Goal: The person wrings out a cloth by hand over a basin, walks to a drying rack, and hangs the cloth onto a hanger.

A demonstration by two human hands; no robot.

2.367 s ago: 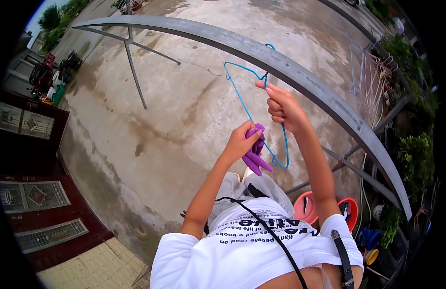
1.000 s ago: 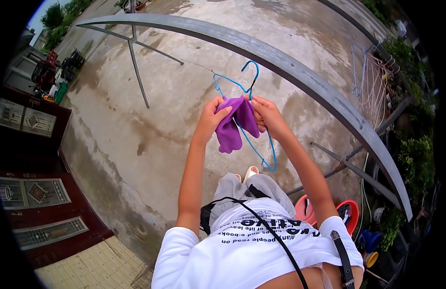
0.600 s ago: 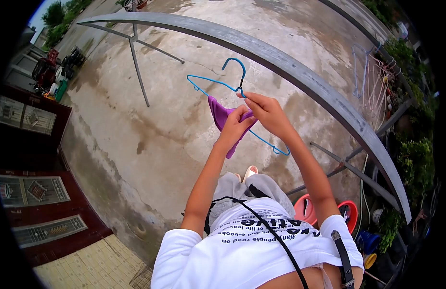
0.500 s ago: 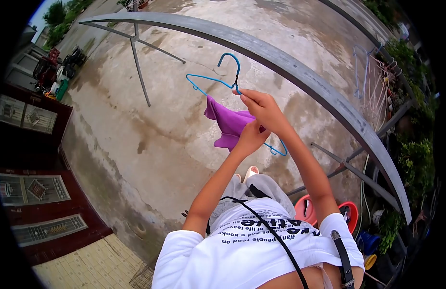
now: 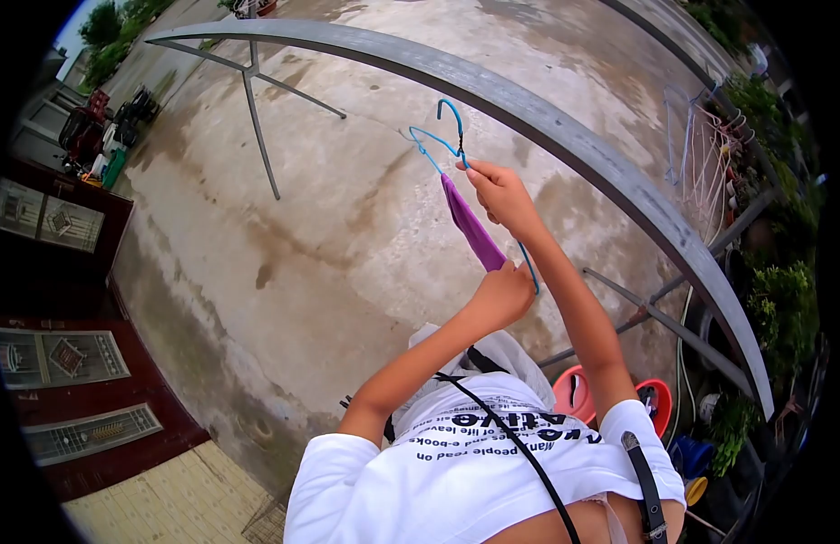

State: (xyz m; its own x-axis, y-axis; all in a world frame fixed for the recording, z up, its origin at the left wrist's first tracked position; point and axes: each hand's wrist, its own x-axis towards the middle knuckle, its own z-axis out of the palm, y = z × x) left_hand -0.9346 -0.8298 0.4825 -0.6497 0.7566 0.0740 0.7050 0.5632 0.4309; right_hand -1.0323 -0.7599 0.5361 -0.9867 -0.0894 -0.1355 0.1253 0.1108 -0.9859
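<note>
A blue wire hanger (image 5: 422, 134) is held up in front of me, its hook free of the metal rail. My right hand (image 5: 500, 192) pinches it just below the twisted neck. Over the hanger's lower bar lies a purple cloth (image 5: 472, 225), stretched along the bar. My left hand (image 5: 506, 295) is closed round the cloth's near end, close to the hanger's right corner, and hides that part of both.
A curved grey metal rail (image 5: 420, 62) on slanted legs arches beyond my hands. At lower right stand a pink basin (image 5: 576, 395) and a red basin (image 5: 661, 410). More hangers (image 5: 701, 145) hang at the right near plants. Dark red doors (image 5: 75, 399) are at left.
The purple cloth, earlier bunched in my left hand, now stretches along the hanger bar. My left hand has moved down and right to the hanger's corner. The hanger has turned in my right hand.
</note>
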